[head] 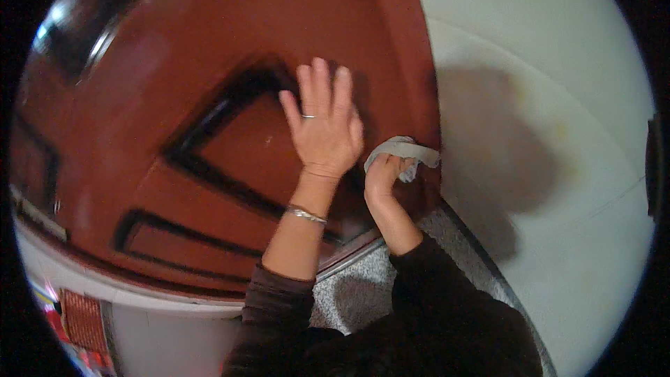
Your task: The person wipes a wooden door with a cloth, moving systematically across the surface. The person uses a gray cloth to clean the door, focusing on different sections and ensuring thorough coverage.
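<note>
My left hand (325, 125) is spread with its back to me over a reddish-brown panelled door (251, 26). A ring and a silver bracelet (306, 214) are on that hand and wrist. Whether its palm presses on the door cannot be told. Close to the door's right edge, my right hand (384, 175) grips a crumpled pale grey cloth (402, 149) against the surface. Part of the cloth is hidden behind the fingers. Dark grooved moulding (225, 107) frames the raised panel beside my left hand.
A white wall (523, 36) meets the door's right edge and carries a shadow. Speckled floor (361, 293) shows beneath my arms. At lower left are a pale wall (162, 335) and a reddish ribbed object (82, 319). A dark object (657, 167) sits at the far right.
</note>
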### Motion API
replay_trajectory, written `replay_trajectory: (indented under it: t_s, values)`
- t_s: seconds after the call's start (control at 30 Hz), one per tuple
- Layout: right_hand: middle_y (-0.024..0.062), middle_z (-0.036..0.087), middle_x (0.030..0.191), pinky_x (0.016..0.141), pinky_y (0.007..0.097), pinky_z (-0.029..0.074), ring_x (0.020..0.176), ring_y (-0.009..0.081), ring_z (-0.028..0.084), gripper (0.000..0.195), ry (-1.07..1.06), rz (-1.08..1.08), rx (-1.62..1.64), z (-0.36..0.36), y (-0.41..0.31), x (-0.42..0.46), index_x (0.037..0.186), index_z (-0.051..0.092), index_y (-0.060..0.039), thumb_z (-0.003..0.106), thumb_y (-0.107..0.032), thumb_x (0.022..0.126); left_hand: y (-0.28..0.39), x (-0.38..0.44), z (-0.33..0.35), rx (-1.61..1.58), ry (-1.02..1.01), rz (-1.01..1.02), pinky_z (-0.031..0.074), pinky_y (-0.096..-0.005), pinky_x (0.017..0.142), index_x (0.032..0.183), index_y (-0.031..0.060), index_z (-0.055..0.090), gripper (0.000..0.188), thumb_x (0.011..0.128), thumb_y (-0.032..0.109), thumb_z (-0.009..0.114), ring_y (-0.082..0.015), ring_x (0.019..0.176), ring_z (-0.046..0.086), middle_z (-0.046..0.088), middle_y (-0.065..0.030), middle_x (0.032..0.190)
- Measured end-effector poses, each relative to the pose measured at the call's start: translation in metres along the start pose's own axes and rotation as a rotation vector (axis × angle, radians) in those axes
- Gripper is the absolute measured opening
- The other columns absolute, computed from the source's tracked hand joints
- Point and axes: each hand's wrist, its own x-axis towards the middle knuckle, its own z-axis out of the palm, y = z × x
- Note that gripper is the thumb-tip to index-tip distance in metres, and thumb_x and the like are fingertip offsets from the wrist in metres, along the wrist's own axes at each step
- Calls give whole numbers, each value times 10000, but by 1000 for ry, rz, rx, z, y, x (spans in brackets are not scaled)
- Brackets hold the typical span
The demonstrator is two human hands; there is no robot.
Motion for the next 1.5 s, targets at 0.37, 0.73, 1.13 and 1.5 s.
replay_trajectory:
  t_s: [0.37, 0.73, 1.13, 1.5]
  values:
    - [193, 499, 1373, 1056, 468, 358, 1289, 380, 429, 556, -281, -1293, -55, 31, -277, 46, 1301, 538, -41, 593, -343, 837, -61, -14, -87, -337, 394, -165, 164, -456, 1166, 1437, -3, 353, 565, 884, 36, 459, -391, 1427, 226, 234, -232, 1539]
    - [17, 519, 1235, 873, 418, 493, 1200, 241, 479, 363, -178, -1674, 280, 61, -419, -106, 1078, 632, -107, 692, -197, 731, -208, -35, -238, 124, 637, -409, 321, -428, 1088, 1354, 21, 455, 414, 951, 105, 487, -351, 1307, 411, 411, -196, 1434]
    - [-11, 548, 1170, 897, 408, 455, 1165, 212, 513, 389, -405, -1813, 484, 100, -463, -213, 1108, 620, -169, 684, -179, 725, -378, 18, -425, 929, 548, -267, 316, -550, 1069, 1363, 134, 473, 472, 909, 200, 581, -407, 1324, 386, 413, -231, 1423]
    - [-47, 575, 1186, 878, 460, 468, 1235, 209, 511, 344, -399, -1791, 438, 100, -463, -214, 1126, 634, -212, 603, -117, 797, -354, 63, -474, 558, 93, -699, 472, -470, 676, 776, -3, 615, 428, 857, 412, 685, -392, 739, 636, 631, -213, 743]
